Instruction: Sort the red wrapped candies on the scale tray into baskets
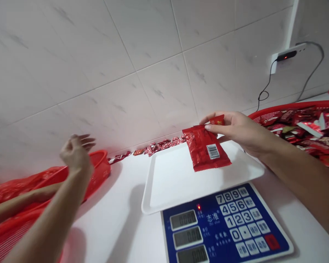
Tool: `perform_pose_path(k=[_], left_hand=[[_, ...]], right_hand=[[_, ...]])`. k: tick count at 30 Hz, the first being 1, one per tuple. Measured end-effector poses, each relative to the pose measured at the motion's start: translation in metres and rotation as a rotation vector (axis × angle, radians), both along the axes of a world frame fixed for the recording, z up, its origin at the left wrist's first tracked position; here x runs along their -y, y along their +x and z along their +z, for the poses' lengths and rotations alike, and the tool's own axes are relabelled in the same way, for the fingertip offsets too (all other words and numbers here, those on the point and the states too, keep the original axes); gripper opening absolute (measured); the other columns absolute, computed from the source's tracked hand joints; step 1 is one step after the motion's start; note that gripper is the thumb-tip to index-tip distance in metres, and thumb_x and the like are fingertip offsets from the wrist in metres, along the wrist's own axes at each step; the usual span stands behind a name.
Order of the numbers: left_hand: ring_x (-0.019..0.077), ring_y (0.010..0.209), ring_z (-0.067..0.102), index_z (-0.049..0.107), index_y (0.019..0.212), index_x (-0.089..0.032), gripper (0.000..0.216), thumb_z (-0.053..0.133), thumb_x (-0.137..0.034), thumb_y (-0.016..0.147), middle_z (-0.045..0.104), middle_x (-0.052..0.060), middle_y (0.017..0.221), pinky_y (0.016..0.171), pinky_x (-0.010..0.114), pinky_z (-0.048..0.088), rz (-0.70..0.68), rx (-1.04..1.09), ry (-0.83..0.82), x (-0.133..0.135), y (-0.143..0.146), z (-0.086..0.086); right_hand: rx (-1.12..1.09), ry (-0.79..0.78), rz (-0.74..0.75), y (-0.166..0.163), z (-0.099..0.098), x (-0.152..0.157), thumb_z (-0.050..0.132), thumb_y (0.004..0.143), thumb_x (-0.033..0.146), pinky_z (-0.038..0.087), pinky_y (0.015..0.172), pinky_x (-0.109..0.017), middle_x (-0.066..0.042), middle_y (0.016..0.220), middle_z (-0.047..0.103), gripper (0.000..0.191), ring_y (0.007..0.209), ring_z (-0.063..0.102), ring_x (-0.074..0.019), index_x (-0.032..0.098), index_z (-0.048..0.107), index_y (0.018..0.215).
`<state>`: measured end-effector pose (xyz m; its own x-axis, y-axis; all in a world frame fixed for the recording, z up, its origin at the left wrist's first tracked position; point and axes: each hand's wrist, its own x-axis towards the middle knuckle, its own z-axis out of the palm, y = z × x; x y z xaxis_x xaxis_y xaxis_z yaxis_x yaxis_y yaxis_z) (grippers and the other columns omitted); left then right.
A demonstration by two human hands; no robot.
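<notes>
My right hand (237,129) pinches the top edge of a red snack packet (205,148) with a barcode. The packet hangs just above the white weighing tray (175,182) of an electronic scale (224,226). A second small red packet (217,119) shows behind the same fingers. My left hand (76,151) is raised at the left over a red basket (100,171), fingers loosely curled and apart, holding nothing.
The scale has a blue keypad panel and three displays. A red basket (265,114) full of red packets stands at the right. Loose red packets (156,146) lie along the tiled wall. Another person's forearm (13,206) rests in the left basket. A charger and cable (285,56) hang on the wall.
</notes>
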<state>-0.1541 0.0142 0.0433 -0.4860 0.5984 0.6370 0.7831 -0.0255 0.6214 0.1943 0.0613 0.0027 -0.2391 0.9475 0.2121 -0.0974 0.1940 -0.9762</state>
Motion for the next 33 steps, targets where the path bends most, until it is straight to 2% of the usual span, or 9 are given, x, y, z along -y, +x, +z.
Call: perform_pose_path(k=[4,6,8,10,18,23,25,28,33], left_hand=[[0.0184,0.091,0.069,0.059,0.109,-0.019,0.036,0.036,-0.045,0.1,0.074,0.006,0.103,0.081,0.032,0.055,-0.337,0.071,-0.081,0.017,0.094,-0.04],[0.0226,0.105,0.068,0.057,0.123,-0.021,0.037,0.054,-0.045,0.095,0.071,0.01,0.12,0.087,0.035,0.056,-0.672,0.115,-0.206,0.025,0.137,-0.056],[0.0247,0.11,0.067,0.054,0.126,-0.022,0.042,0.063,-0.043,0.091,0.068,0.012,0.126,0.088,0.035,0.057,-0.907,0.217,-0.292,0.028,0.167,-0.062],[0.0249,0.1,0.071,0.053,0.12,-0.02,0.039,0.067,-0.038,0.089,0.069,0.013,0.122,0.081,0.036,0.06,-0.99,0.316,-0.298,0.028,0.179,-0.062],[0.0255,0.092,0.072,0.06,0.113,-0.021,0.032,0.068,-0.028,0.083,0.073,0.009,0.109,0.072,0.035,0.062,-0.877,0.054,-0.42,0.017,0.136,-0.047],[0.026,0.09,0.072,0.06,0.116,-0.022,0.032,0.062,-0.03,0.085,0.074,0.008,0.1,0.07,0.035,0.061,-0.926,0.009,-0.603,0.018,0.126,-0.043],[0.0241,0.087,0.072,0.062,0.115,-0.023,0.03,0.061,-0.031,0.086,0.073,0.008,0.101,0.069,0.033,0.06,-0.935,-0.015,-0.61,0.017,0.126,-0.044],[0.0214,0.078,0.069,0.068,0.1,-0.022,0.021,0.061,-0.034,0.085,0.073,0.006,0.095,0.062,0.03,0.056,-0.802,-0.16,-0.587,0.015,0.121,-0.044],[0.023,0.073,0.067,0.069,0.083,-0.022,0.018,0.06,-0.037,0.081,0.073,0.005,0.079,0.059,0.032,0.052,-0.668,-0.277,-0.67,0.013,0.102,-0.038]], right_hand=[[0.01,0.035,0.009,-0.005,-0.001,0.006,0.061,0.088,0.007,0.054,0.055,-0.021,-0.003,0.075,0.07,0.012,0.064,0.066,-0.0114,0.015,0.068,0.088],[0.012,0.054,0.015,-0.007,-0.002,0.006,0.062,0.087,0.008,0.054,0.056,-0.023,-0.003,0.077,0.071,0.01,0.066,0.066,-0.0125,0.016,0.069,0.087],[0.011,0.068,0.015,-0.007,-0.003,0.006,0.063,0.086,0.008,0.054,0.056,-0.023,-0.004,0.079,0.071,0.01,0.067,0.066,-0.0128,0.016,0.069,0.086],[0.011,0.08,0.014,-0.006,-0.004,0.005,0.062,0.086,0.008,0.055,0.057,-0.023,-0.004,0.082,0.071,0.01,0.07,0.067,-0.0132,0.016,0.068,0.086],[0.171,0.085,0.306,-0.004,-0.011,-0.002,0.062,0.085,0.013,0.06,0.065,-0.028,-0.006,0.087,0.07,0.016,0.075,0.068,-0.016,0.016,0.069,0.099],[0.245,0.088,0.329,-0.011,-0.017,-0.001,0.064,0.089,0.029,0.056,0.058,-0.023,-0.008,0.098,0.073,0.021,0.079,0.068,-0.0166,0.018,0.068,0.106],[0.266,0.094,0.399,-0.014,-0.021,-0.001,0.063,0.09,0.036,0.053,0.057,-0.021,-0.007,0.094,0.074,0.023,0.076,0.068,-0.0154,0.018,0.069,0.103],[0.324,0.128,0.503,-0.016,-0.027,-0.003,0.067,0.086,0.033,0.05,0.06,-0.02,-0.005,0.083,0.073,0.019,0.07,0.066,-0.0129,0.015,0.07,0.092],[0.468,0.172,0.455,-0.012,-0.029,-0.008,0.068,0.079,0.024,0.049,0.058,-0.021,-0.004,0.073,0.07,0.009,0.07,0.064,-0.0139,0.016,0.07,0.077]])
